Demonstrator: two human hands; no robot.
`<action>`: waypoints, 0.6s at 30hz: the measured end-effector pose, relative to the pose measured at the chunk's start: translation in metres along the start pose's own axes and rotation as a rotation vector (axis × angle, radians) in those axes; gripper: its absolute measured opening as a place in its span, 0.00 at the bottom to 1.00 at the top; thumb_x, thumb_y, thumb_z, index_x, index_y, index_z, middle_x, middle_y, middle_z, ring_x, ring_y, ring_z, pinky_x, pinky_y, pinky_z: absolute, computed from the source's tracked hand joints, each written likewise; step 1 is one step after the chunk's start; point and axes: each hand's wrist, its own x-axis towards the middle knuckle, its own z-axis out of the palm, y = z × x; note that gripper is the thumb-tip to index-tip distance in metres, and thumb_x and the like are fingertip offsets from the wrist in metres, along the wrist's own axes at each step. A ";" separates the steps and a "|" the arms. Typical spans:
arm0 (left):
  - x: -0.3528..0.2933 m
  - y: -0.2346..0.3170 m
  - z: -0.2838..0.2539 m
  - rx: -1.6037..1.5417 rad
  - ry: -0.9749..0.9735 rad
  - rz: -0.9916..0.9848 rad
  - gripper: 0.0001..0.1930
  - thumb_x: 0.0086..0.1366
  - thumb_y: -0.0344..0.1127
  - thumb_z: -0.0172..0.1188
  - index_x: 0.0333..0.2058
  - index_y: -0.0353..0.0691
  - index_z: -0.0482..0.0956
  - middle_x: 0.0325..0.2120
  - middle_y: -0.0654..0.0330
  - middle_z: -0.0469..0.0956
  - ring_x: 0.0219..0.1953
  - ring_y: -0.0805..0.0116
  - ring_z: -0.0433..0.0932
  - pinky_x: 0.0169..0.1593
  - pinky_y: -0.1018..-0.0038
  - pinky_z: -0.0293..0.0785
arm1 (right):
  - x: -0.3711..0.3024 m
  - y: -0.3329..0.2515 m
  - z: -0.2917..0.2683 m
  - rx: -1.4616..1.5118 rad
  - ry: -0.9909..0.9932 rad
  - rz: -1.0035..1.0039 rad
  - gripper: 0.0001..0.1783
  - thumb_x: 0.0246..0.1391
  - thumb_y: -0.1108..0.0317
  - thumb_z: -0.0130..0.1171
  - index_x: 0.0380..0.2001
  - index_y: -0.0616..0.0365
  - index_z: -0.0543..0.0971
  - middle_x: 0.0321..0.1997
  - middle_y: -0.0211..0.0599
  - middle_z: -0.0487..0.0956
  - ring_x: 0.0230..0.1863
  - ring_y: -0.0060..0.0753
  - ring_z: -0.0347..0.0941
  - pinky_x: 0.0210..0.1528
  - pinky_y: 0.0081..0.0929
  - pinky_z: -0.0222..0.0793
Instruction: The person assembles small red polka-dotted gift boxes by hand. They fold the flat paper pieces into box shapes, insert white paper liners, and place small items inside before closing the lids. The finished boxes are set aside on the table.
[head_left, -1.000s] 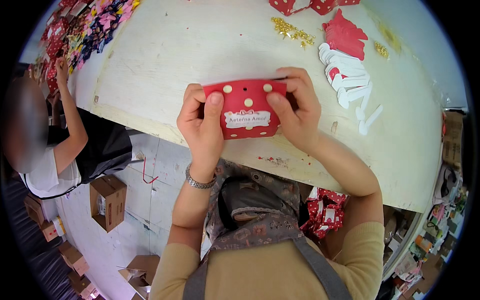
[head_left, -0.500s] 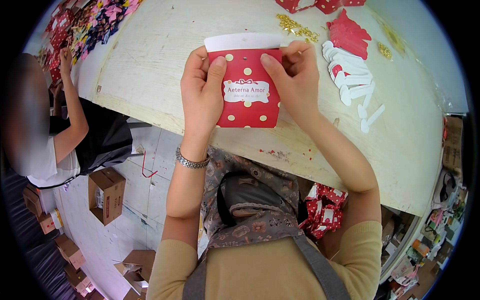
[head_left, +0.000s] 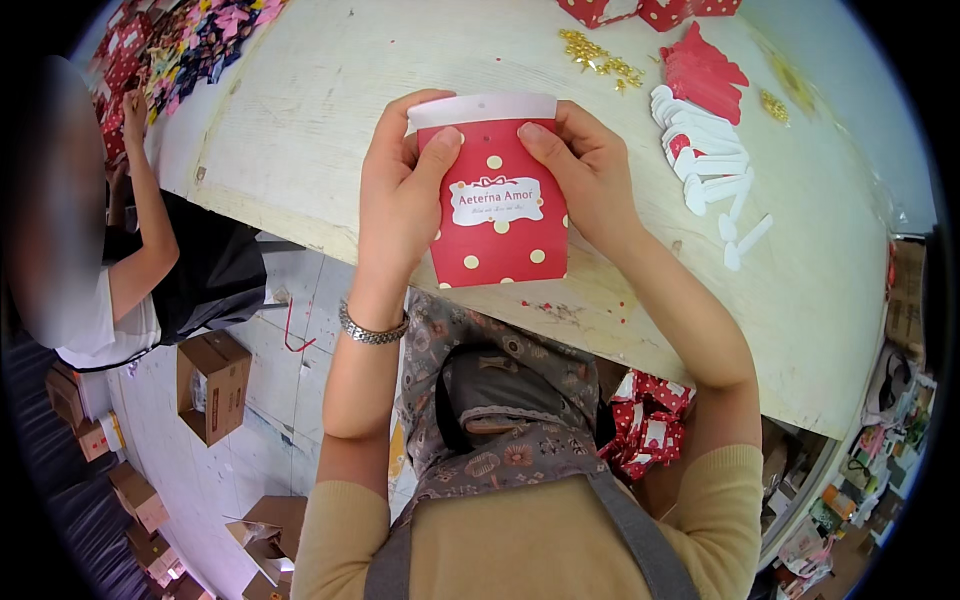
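Between my two hands is a red paper box [head_left: 500,245] with cream dots, a white printed label shape on its front and a white flap along its far edge. My left hand [head_left: 405,185] grips its left side near the top, thumb on the front face and fingers behind. On the right side my right hand [head_left: 590,165] grips it the same way, thumb pressed near the small hole below the flap. The fingertips behind the box are hidden. It is held above the near edge of the pale wooden table [head_left: 300,130].
Gold fasteners [head_left: 600,60], red card pieces [head_left: 703,75] and white card strips [head_left: 705,150] lie to the right. Red dotted boxes [head_left: 650,420] are stacked below the table edge. A co-worker [head_left: 140,250] sits at left near colourful bows [head_left: 210,40]. A carton [head_left: 215,385] stands on the floor.
The box has come lower and nearer to me, and more of its front shows. Its white flap now lies lower, and both hands have shifted slightly with it.
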 end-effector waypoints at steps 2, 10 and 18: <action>-0.004 -0.005 0.000 -0.034 0.011 0.081 0.10 0.66 0.26 0.50 0.46 0.36 0.69 0.30 0.58 0.78 0.29 0.80 0.75 0.31 0.84 0.71 | 0.001 -0.008 0.003 0.122 -0.016 0.083 0.08 0.59 0.69 0.51 0.35 0.63 0.74 0.32 0.32 0.77 0.31 0.15 0.71 0.31 0.15 0.69; -0.006 -0.008 -0.004 0.069 -0.018 0.270 0.06 0.64 0.22 0.48 0.35 0.34 0.75 0.33 0.62 0.77 0.34 0.81 0.73 0.38 0.84 0.69 | -0.006 -0.009 0.000 -0.041 -0.083 -0.226 0.09 0.55 0.79 0.46 0.33 0.60 0.77 0.35 0.32 0.77 0.35 0.21 0.72 0.38 0.19 0.69; -0.017 0.002 0.008 -0.019 0.067 0.038 0.08 0.64 0.33 0.55 0.32 0.33 0.76 0.27 0.63 0.77 0.28 0.81 0.71 0.34 0.83 0.69 | -0.006 0.003 -0.011 -0.184 -0.120 -0.478 0.12 0.50 0.84 0.46 0.29 0.60 0.78 0.34 0.37 0.77 0.35 0.29 0.74 0.37 0.21 0.69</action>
